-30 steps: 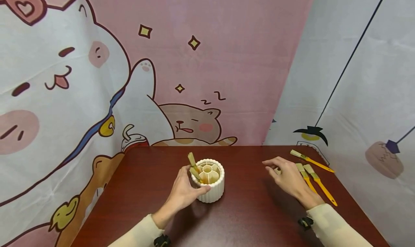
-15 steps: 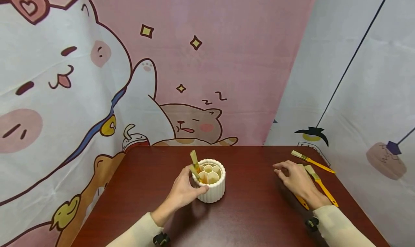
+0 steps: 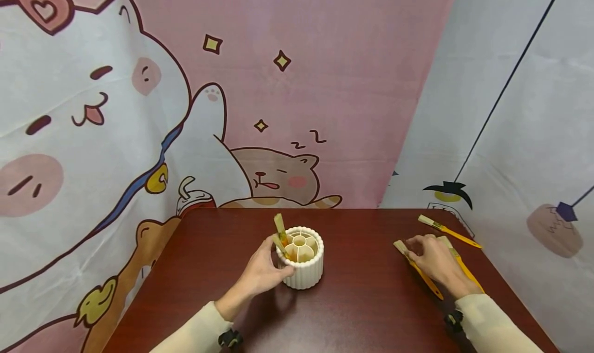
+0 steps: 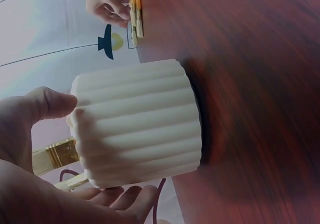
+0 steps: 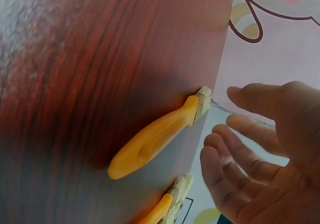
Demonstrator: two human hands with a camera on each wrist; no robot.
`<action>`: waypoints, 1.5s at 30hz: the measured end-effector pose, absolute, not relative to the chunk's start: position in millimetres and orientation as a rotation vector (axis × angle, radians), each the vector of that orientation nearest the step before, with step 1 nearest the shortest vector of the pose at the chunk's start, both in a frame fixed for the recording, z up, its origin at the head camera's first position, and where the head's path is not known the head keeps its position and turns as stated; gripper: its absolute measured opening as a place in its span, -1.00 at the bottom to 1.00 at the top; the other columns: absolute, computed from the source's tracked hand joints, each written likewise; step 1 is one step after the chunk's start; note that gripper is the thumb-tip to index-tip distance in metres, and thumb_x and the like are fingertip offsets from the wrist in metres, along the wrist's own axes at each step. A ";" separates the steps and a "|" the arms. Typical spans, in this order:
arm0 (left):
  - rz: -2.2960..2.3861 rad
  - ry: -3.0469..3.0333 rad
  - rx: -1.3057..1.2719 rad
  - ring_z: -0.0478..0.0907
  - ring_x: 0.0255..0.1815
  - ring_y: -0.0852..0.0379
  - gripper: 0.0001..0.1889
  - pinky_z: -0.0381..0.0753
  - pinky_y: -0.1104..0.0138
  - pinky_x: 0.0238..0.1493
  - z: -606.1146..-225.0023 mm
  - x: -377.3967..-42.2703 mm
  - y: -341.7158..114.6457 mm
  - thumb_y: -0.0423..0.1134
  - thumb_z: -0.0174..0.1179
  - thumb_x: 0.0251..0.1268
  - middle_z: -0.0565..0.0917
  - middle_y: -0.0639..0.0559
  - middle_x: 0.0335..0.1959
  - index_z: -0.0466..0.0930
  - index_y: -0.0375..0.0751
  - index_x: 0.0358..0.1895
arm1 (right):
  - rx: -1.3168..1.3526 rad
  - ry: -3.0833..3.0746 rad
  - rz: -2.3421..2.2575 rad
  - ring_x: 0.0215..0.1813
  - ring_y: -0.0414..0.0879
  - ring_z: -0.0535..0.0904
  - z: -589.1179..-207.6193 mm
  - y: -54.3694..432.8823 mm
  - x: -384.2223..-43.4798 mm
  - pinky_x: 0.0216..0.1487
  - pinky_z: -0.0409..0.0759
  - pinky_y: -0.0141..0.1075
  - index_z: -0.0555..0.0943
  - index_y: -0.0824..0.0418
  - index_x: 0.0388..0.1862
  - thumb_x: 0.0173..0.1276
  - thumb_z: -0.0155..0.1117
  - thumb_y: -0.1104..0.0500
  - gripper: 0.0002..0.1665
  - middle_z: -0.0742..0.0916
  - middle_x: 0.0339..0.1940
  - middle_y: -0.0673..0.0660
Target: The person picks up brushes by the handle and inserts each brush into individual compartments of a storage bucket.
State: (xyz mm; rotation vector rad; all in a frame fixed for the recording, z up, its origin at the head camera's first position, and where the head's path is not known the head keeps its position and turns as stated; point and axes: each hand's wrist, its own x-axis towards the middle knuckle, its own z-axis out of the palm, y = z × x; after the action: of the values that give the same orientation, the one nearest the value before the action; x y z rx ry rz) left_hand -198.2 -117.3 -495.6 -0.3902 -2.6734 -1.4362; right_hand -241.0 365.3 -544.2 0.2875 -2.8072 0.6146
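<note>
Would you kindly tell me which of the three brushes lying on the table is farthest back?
It is the rear brush, beyond the right hand; the left brush and right brush both lie closer, beside that hand.

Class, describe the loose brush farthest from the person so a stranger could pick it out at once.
Start at the dark red table and go to its far right corner. Just beyond the person's right hand lies a yellow-handled brush. Unlike its two loose neighbours, it lies more crosswise, with its bristles closest to the table's far edge.
</note>
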 end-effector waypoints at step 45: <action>-1.469 -2.654 -0.278 0.56 0.41 -0.20 -0.01 0.48 -0.15 0.45 -498.0 -193.3 -109.2 0.03 0.74 0.09 0.60 -0.21 0.34 0.40 -0.37 0.48 | 0.165 -2.946 0.672 -0.28 0.05 0.67 -549.1 362.4 -246.9 -0.25 0.66 0.04 0.77 0.41 -0.04 0.28 0.73 0.19 -0.59 0.75 -0.32 0.10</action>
State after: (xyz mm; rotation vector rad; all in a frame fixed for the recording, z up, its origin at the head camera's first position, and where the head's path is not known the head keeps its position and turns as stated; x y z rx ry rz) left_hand -193.3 -109.2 -498.0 -0.2781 -2.6539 -1.4686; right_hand -246.9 362.4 -549.1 0.1645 -2.9459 0.6720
